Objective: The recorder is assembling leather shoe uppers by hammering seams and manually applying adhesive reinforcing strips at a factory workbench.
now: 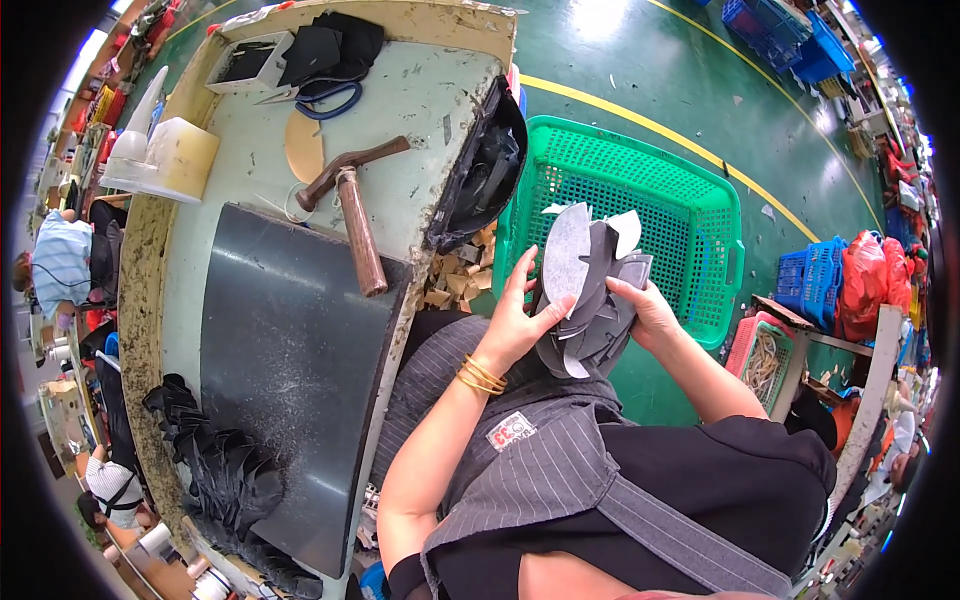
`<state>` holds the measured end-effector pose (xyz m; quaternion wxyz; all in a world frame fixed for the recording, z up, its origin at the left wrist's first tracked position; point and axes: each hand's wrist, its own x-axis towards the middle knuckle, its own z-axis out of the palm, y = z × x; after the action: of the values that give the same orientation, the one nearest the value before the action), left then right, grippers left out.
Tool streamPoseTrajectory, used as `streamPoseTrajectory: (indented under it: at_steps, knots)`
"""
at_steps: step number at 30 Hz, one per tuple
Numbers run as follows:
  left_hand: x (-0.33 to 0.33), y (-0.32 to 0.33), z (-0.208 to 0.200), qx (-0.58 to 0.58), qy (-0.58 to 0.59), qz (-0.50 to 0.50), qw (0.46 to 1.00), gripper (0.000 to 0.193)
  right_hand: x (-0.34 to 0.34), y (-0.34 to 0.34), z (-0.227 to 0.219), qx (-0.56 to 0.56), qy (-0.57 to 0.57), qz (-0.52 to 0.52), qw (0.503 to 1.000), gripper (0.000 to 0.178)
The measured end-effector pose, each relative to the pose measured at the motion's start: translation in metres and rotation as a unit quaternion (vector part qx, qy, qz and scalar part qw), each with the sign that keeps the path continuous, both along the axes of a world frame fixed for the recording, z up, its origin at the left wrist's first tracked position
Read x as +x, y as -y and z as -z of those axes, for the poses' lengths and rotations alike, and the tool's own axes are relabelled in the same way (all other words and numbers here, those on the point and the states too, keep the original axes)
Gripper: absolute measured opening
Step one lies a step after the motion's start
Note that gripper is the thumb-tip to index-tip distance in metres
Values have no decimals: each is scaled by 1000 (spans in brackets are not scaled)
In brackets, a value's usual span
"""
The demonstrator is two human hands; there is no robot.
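A loose bundle of curved cut pieces (598,290), dark grey and black with a few pale grey ones, is held between my two hands above my lap. My left hand (520,325) grips its left side, thumb over the lower tip of a pale oval piece (567,245) and fingers along the edge. On the other side, my right hand (650,315) pinches the pieces, thumb in front; its other fingers are mostly hidden behind. Just beyond the bundle, a green plastic basket (715,185) sits on the floor.
The workbench (400,85) at left bears a hammer (362,230), blue-handled scissors (328,100), a dark board (300,370) and fanned black pieces (225,470). A black bag (490,165) hangs at its edge. Blue baskets (810,280) and red bags (870,285) stand right.
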<state>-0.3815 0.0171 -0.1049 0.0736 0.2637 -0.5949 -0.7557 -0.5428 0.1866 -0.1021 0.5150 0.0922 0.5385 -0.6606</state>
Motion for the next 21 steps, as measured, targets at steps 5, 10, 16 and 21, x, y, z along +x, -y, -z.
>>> streamPoseTrajectory:
  at_steps: [5, 10, 16, 21]
  knots:
    - [-6, -5, -12, 123, -58, 3, 991, 106, -1, -11, -23, 9, -80, -6, 997, 42]
    - [-11, -28, -18, -30, -141, 27, 989, 108, -12, -30, -21, -78, -143, -14, 987, 42]
    - [-3, -33, -48, -51, -190, 20, 980, 103, -10, -24, -47, -136, -179, -25, 974, 31]
    - [10, -3, -101, -99, -189, 28, 977, 105, -13, 8, -84, -179, -217, -52, 958, 41]
